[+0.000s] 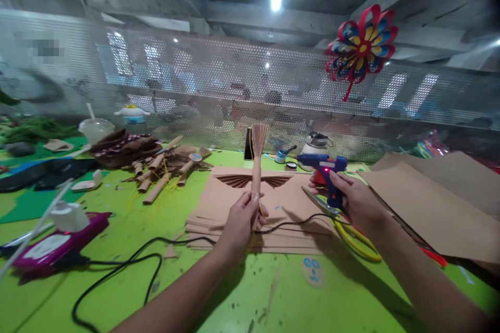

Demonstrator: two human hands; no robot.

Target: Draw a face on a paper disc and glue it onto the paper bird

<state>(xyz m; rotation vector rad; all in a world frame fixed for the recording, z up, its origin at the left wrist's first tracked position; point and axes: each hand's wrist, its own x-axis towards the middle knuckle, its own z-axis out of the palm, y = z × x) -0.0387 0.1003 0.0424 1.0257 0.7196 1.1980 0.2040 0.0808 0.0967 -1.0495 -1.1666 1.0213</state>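
Observation:
My left hand (242,218) is closed round the lower end of a rolled brown paper bird (256,174), held upright with its fanned pleats at the top. Two dark pleated paper wings (233,181) spread to either side of the roll. In my right hand (353,195) is a blue hot glue gun (332,179), its red light on and its nozzle pointing left towards the paper bird, apart from it. Just below the glue gun lie yellow-handled scissors (357,242). A stack of brown paper sheets (219,208) lies beneath both hands.
Several paper rolls (156,187) lie at left, beside a brown cloth bundle (123,148). A purple power strip (78,242) with a white plug sits front left, and a black cable (152,242) crosses the green table (183,296). Large brown sheets (437,203) lie at right.

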